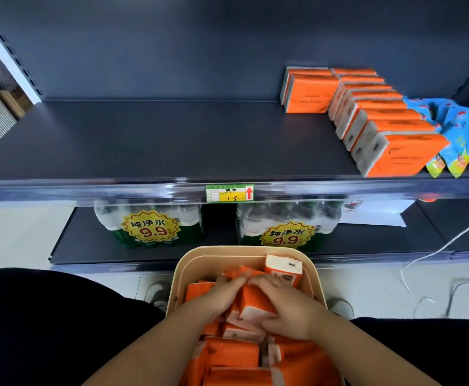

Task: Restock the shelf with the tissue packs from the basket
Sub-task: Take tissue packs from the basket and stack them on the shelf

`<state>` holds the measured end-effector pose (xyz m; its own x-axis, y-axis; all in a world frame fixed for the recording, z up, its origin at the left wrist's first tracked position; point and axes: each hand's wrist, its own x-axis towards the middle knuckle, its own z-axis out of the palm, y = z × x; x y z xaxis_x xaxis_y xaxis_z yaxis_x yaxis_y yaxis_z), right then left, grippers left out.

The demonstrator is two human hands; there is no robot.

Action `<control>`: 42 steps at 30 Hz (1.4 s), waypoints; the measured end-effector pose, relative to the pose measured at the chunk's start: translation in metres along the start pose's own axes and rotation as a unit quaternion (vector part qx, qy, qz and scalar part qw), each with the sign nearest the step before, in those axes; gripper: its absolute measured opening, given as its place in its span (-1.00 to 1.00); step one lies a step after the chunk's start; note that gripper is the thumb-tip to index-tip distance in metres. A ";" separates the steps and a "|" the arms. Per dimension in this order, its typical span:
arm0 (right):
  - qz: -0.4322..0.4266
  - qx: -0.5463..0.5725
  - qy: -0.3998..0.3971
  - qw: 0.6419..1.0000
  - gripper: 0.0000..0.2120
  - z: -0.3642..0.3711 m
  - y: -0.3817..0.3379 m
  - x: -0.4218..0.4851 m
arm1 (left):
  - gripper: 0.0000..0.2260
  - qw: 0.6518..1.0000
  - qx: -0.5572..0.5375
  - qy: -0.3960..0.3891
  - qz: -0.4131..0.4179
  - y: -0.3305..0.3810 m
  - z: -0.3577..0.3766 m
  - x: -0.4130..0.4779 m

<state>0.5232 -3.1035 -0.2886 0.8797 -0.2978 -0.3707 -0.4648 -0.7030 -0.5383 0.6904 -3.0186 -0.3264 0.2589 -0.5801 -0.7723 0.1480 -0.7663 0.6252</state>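
Observation:
A beige basket (216,260) in front of me holds several orange tissue packs (233,355). Both hands are down in it. My left hand (219,295) and my right hand (286,307) grip one orange pack (252,305) from either side, fingers curled over its top. Another pack (283,270) stands upright at the basket's far right. On the dark shelf (158,140) above, a row of several orange packs (380,126) runs along the right side, with two more (308,90) at the back.
Blue snack bags (461,129) lie at the shelf's right end. A price label (230,193) sits on the shelf's front rail. Two bottled-water multipacks (149,227) stand on the lower shelf. A white cable (433,254) trails on the floor to the right.

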 end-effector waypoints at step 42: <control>0.138 0.213 0.024 0.967 0.15 -0.062 -0.016 -0.027 | -0.10 0.915 0.267 0.035 0.300 0.026 -0.023 -0.059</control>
<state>0.5127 -3.1246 -0.2228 0.7149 -0.4735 -0.5145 -0.6728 -0.2656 -0.6905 0.7008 -2.9984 -0.2620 0.2038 -0.9358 -0.2877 -0.5242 -0.3525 0.7752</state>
